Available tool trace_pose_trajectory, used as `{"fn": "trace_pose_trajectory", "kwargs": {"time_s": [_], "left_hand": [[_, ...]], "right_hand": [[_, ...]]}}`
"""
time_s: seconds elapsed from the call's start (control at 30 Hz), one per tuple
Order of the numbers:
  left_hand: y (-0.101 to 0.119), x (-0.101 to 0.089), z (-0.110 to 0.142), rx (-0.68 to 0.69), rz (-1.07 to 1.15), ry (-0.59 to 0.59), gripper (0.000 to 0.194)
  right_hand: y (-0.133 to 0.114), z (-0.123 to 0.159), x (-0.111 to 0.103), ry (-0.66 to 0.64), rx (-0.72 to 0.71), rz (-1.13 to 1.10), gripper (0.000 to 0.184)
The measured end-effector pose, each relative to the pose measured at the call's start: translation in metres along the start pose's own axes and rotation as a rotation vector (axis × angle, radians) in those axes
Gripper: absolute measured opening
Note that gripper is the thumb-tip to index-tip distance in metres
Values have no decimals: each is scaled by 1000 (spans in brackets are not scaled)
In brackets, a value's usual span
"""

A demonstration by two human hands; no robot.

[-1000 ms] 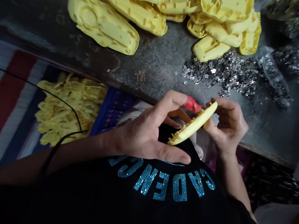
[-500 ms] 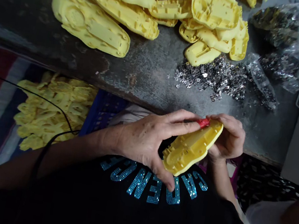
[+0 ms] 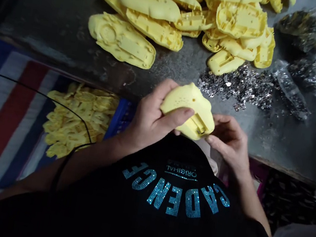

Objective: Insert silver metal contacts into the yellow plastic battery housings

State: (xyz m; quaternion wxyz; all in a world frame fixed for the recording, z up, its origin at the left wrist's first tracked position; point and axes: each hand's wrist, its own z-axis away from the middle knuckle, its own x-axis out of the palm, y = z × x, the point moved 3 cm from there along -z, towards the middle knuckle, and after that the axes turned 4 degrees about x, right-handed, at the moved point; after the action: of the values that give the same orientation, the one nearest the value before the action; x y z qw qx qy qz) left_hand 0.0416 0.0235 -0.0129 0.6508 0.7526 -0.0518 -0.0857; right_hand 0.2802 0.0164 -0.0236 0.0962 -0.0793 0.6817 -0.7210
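My left hand [image 3: 153, 118] is closed round a yellow plastic shell [image 3: 189, 103], its thumb lying across the smooth outer face and the other fingers behind. The shell is tilted, showing a small hole and a rectangular recess with a slot near its right end. At that end my right hand [image 3: 229, 142] pinches the edge between thumb and fingers. Whether a small part is between those fingertips is hidden. Just beyond the hands, small shiny metal pieces [image 3: 242, 86] lie heaped on the dark worktable [image 3: 172, 70].
More yellow shells [image 3: 152, 4] are piled along the back of the table. Clear plastic bags [image 3: 310, 75] of metal pieces sit at the right. Below the table edge, a blue crate [image 3: 120, 116] stands beside yellow parts [image 3: 80, 121]. A black cable [image 3: 71, 110] crosses at left.
The shell has been turned over from its hollow inside to its outer face, and lifted up and left. My left thumb now lies on top of it. The red wrap on a left finger is now hidden.
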Motion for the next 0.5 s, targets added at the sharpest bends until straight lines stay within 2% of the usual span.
{"fn": "trace_pose_trajectory", "kwargs": {"time_s": [0.07, 0.1, 0.13, 0.17, 0.23, 0.3, 0.37, 0.4, 0.47, 0.5], "left_hand": [[5, -2, -4, -103, -81, -218, 31], [7, -2, -4, -169, -96, -333, 32], [8, -2, -3, -234, -73, -400, 33], [8, -2, -1, -296, -12, -408, 36], [4, -3, 8, -397, 176, -315, 41], [-5, -2, 21, -467, 313, -246, 52], [-15, -1, 36, -520, 334, -273, 54], [-19, -1, 43, -540, 316, -287, 51], [-25, -3, 52, -553, 259, -243, 38], [-26, -6, 53, -538, 237, -165, 33]], "right_hand": [[-12, -8, -2, -97, 28, -15, 55], [-17, -12, -1, -156, 41, -11, 56], [-21, -14, 2, -230, 69, -18, 53], [-22, -15, 7, -294, 104, -37, 47], [-16, -12, 17, -328, 165, -112, 36], [-4, -4, 23, -184, 175, -182, 34], [12, 9, 21, 2, 155, -220, 37], [17, 16, 19, 48, 150, -222, 37], [22, 27, 11, 26, 125, -145, 35], [21, 29, 4, 11, 89, -47, 34]]}}
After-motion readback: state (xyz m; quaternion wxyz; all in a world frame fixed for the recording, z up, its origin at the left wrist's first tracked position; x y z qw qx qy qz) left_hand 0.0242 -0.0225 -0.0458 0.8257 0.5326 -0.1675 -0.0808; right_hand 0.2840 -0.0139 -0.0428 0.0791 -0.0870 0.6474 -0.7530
